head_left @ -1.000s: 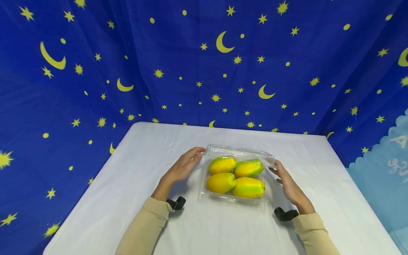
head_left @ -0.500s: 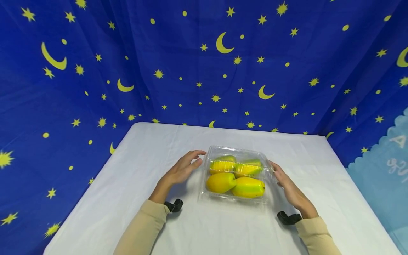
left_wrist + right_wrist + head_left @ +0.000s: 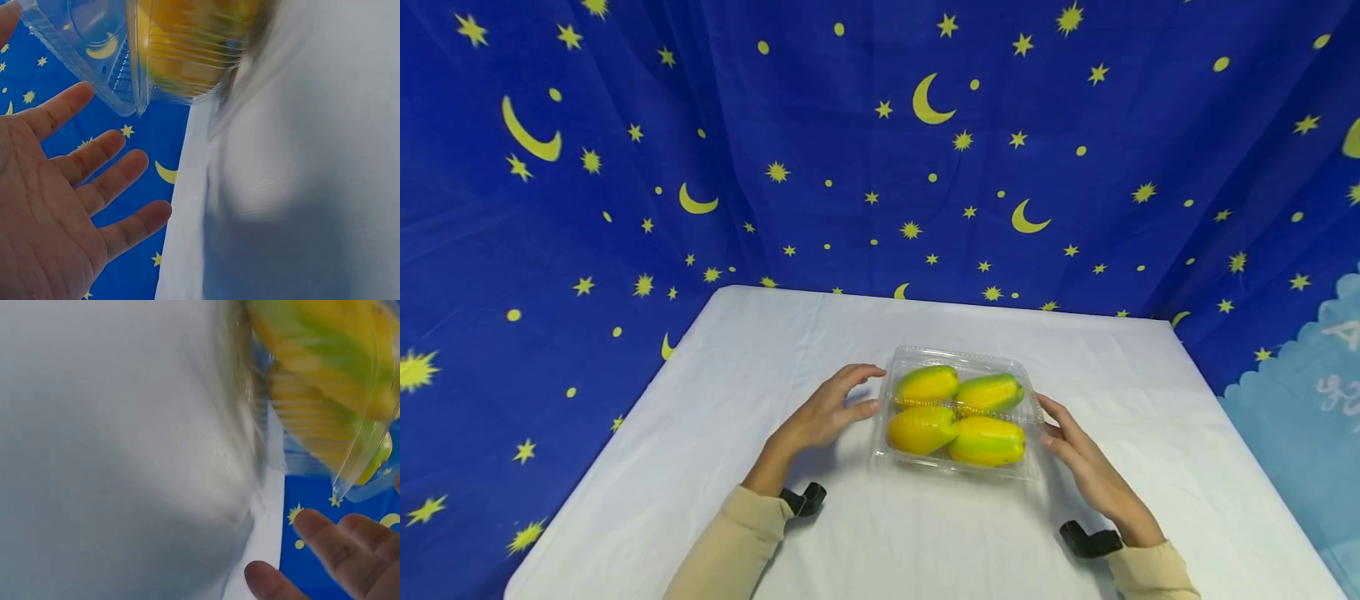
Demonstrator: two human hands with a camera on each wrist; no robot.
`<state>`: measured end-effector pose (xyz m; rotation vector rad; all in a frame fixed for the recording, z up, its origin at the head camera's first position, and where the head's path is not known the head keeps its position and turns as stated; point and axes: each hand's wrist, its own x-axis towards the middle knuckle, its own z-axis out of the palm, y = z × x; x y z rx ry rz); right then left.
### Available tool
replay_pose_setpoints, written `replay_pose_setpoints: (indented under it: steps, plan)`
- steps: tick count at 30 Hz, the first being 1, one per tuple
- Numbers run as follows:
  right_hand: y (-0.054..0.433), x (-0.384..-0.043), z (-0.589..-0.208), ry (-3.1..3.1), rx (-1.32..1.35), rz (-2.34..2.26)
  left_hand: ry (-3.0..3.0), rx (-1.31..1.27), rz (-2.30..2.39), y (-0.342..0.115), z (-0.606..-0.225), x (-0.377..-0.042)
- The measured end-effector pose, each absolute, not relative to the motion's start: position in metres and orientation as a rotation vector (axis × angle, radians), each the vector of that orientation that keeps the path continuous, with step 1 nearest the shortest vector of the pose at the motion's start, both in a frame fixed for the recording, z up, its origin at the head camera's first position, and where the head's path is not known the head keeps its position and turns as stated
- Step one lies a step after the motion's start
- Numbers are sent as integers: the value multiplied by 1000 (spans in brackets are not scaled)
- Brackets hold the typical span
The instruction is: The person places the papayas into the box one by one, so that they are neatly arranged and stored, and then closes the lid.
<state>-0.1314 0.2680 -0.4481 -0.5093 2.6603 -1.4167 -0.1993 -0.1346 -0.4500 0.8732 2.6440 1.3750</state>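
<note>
A clear plastic clamshell box (image 3: 951, 468) sits on the table with several yellow-green mangoes (image 3: 987, 441) in it. Its hinged lid (image 3: 981, 362) slants over the fruit, its front edge crossing above the middle of the mangoes. On the left side, my left hand (image 3: 826, 414) has its fingers spread, fingertips close to the lid's edge. The left wrist view shows that palm with straight fingers and nothing held. My right hand (image 3: 1086, 462) is on the opposite side, its extended fingertips right at the lid's side edge. In the right wrist view, its fingers (image 3: 337, 553) lie just below the box's corner.
A white cloth (image 3: 865, 550) covers the table. Blue curtains (image 3: 820, 125) with yellow moons and stars stand behind and at the sides. A light blue panel with white lettering (image 3: 1311, 400) hangs at the right. Black straps (image 3: 805, 500) circle both wrists.
The lid has swung from nearly upright at the back down and forward over the mangoes. Both hands have come slightly nearer the person along the box's sides.
</note>
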Motion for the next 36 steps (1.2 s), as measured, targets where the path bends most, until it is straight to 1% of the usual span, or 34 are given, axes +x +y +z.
replay_pose_setpoints:
  steps: [4,13,20,24,36]
  plan:
    - [264,-123,-453,2695,-430,-1394,2648,880,1349,-134,-455,-193]
    - [252,-115,-455,2562,-75,-1455,2618,750,1305,-129,-464,-180]
    - [252,-114,-460,2465,48,-1536,2624,734,1263,-125,-468,-173]
    - [255,-112,-463,2440,48,-1564,2602,702,1264,-122,-470,-170]
    - [258,-120,-465,2390,-224,-1718,2454,516,1432,-114,-461,-168]
